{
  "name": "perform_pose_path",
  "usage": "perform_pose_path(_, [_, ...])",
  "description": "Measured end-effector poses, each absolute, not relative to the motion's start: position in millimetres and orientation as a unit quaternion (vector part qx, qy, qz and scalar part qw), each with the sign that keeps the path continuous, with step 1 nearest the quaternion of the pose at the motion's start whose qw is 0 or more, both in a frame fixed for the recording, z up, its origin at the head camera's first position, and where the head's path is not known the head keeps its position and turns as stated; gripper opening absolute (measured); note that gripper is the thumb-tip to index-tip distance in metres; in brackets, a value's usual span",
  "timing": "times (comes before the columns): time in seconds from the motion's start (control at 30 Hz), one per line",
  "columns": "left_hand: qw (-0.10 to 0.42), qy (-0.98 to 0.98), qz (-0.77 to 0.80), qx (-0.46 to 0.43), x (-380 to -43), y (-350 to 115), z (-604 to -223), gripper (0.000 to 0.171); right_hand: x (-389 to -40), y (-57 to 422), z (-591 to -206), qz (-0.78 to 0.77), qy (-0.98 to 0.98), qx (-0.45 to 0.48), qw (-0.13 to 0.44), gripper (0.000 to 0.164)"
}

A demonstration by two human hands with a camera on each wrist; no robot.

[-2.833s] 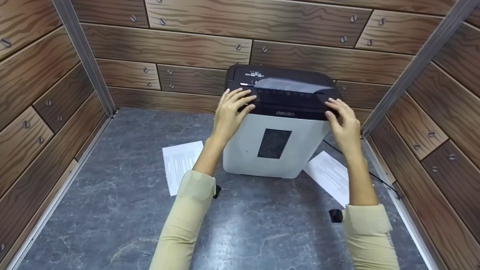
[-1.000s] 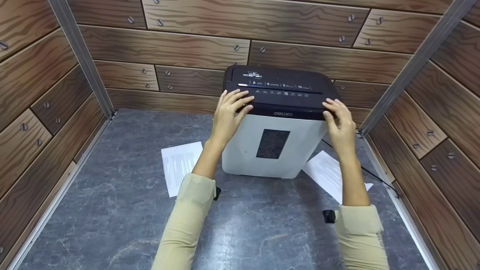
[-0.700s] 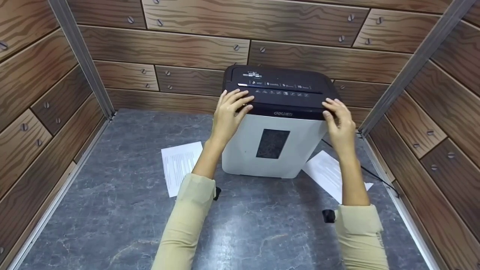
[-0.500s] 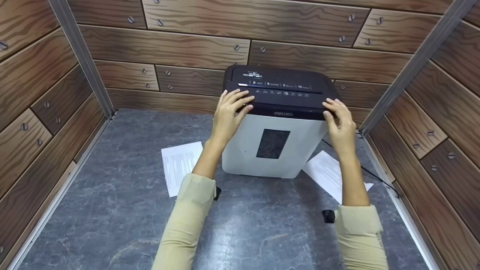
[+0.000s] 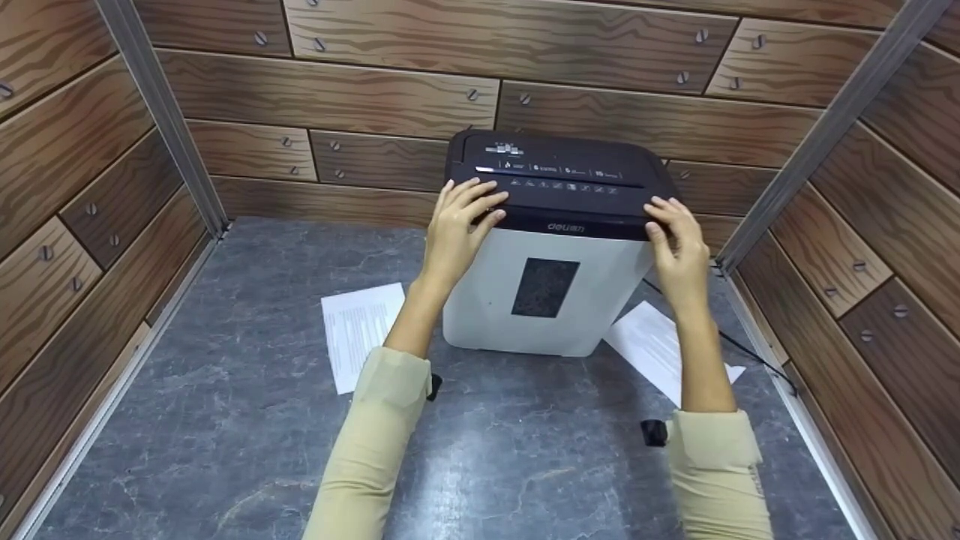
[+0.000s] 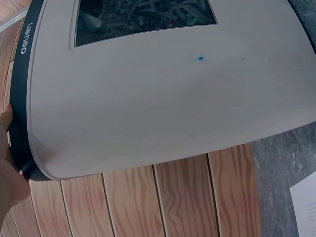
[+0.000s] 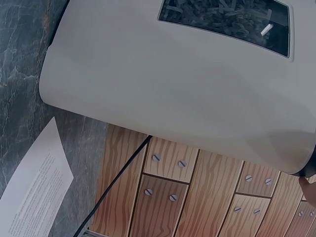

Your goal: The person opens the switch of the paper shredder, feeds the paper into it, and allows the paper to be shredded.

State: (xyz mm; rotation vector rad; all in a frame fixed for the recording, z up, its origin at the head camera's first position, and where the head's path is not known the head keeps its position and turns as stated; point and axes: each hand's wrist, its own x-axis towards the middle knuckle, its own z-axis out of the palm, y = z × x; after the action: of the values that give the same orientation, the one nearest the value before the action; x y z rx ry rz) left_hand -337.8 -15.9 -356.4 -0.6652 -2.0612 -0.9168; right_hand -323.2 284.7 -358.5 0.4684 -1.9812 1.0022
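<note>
A paper shredder [image 5: 555, 292] with a pale grey bin and black top stands upright near the back wall. My left hand [image 5: 454, 229] rests on the top's left front corner, fingers spread and loosely bent. On the opposite corner lies my right hand [image 5: 681, 244], its fingertips on the black top and thumb at the front edge. No paper shows in the feed slot [image 5: 570, 178] between them. Through the dark window [image 7: 227, 22] in the right wrist view, paper shreds are visible. Only parts of each hand appear in the wrist views.
A printed sheet [image 5: 360, 330] lies on the dark marbled surface [image 5: 225, 420] to the left. Another paper [image 5: 649, 345] lies at the right, partly under my right forearm. A black cord [image 5: 750, 352] runs behind it toward the right wall. Wood-patterned walls enclose three sides.
The sheet that stuck out of the feed slot 2.8 s ago is gone from view. My right forearm has shifted slightly left. Both hands keep their places on the shredder.
</note>
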Motion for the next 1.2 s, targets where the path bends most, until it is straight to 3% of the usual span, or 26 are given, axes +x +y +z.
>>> perform_pose_path(1.2, [0.393, -0.803, -0.362, -0.264, -337.2, -15.5, -356.1, 0.026, -322.4, 284.9, -359.1, 0.396, -0.796, 0.184, 0.419, 0.020])
